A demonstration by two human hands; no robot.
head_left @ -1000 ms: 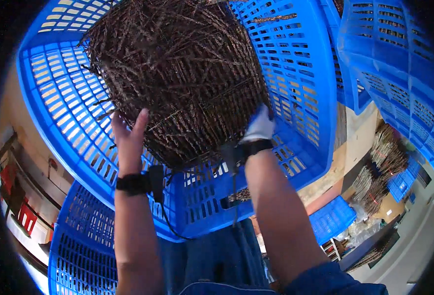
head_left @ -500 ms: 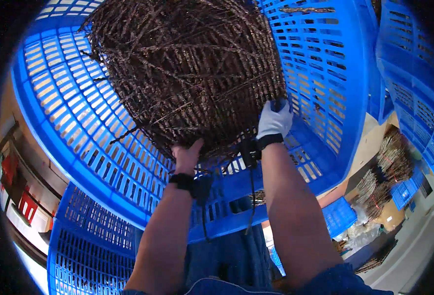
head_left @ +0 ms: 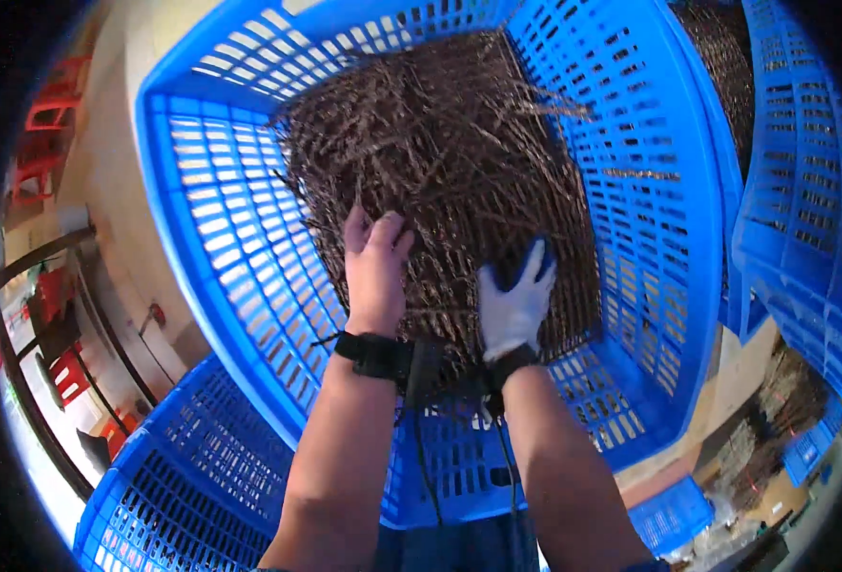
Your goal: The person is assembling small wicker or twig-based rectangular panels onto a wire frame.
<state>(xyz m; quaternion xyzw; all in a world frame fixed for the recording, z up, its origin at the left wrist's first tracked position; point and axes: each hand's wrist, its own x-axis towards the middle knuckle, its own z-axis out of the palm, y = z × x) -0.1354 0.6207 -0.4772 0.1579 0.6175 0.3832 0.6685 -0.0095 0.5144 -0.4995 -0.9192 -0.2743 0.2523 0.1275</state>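
A large blue plastic basket with slotted walls holds a thick layer of thin, dark brown, rough sticks. Most of them lie roughly side by side, and several cross on top. My bare left hand rests over the left part of the pile, its fingers apart and slightly bent. To its right, my right hand in a white glove with dark fingertips is spread over the sticks. Neither hand has a stick visibly gripped. Black straps with dangling cords circle both my wrists.
Another blue basket stands at the lower left. More blue baskets line the right side. Bundles of sticks lie at the far right, near a small blue crate. Red chairs appear at the left.
Both hands have moved from the near edge of the pile farther over the sticks. My left hand's fingers now point forward and the right hand has spread. The view has shifted, showing more basket.
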